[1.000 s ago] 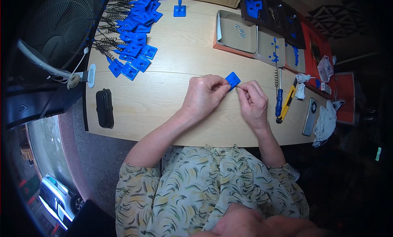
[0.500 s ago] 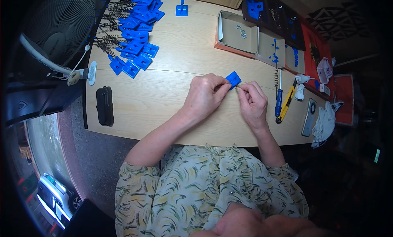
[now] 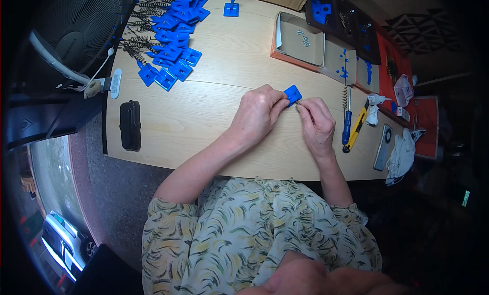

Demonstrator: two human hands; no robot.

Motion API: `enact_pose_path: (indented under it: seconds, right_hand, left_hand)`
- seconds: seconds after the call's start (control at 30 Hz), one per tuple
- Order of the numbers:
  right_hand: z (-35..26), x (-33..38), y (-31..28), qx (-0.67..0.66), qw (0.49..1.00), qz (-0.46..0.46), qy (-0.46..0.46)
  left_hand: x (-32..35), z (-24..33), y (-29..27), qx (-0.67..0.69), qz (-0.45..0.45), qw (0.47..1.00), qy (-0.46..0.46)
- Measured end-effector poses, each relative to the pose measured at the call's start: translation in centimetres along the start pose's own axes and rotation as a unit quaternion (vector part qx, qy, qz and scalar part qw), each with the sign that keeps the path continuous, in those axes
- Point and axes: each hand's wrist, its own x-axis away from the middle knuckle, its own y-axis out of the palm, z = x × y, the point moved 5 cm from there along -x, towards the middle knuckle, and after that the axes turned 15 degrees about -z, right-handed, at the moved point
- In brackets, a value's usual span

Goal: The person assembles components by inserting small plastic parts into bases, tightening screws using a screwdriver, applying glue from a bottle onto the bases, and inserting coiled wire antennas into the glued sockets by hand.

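Between thumb and fingers, my left hand point(image 3: 257, 110) pinches a small blue square plastic plate point(image 3: 293, 94) by its near left side. Just right of it, my right hand point(image 3: 318, 123) is closed in a pinch at the plate's near edge. A thin brownish bit shows at those fingertips, too small to name. Blue plates with dark coil springs point(image 3: 173, 53) lie heaped at the far left of the table. One separate blue plate point(image 3: 231, 9) with a stem sits at the far middle.
At the far right, an open cardboard box point(image 3: 300, 39) holds small metal nuts, beside a dark compartment tray point(image 3: 342, 22). Right of my hands lie a blue-handled screwdriver point(image 3: 347, 127), a yellow cutter point(image 3: 358, 127) and a phone point(image 3: 383, 147). A black case point(image 3: 130, 126) lies left, near a fan point(image 3: 74, 37).
Both hands stay at the blue plate, with only slight finger movement at its near edge. The whole view has shifted a little.
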Motion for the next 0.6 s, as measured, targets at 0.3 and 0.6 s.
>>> enact_pose_path:
  seconds: [0.3,0.6]
  right_hand:
    - [0.14,-0.13,0.01,-0.068,0.997,-0.029,0.038]
    - [-0.03,-0.02,-0.06,0.012,1.0,-0.02,-0.001]
  left_hand:
    - [0.06,0.02,0.18,-0.01,0.001,1.0,0.01]
    - [0.09,0.06,0.48,-0.015,0.016,1.0,0.008]
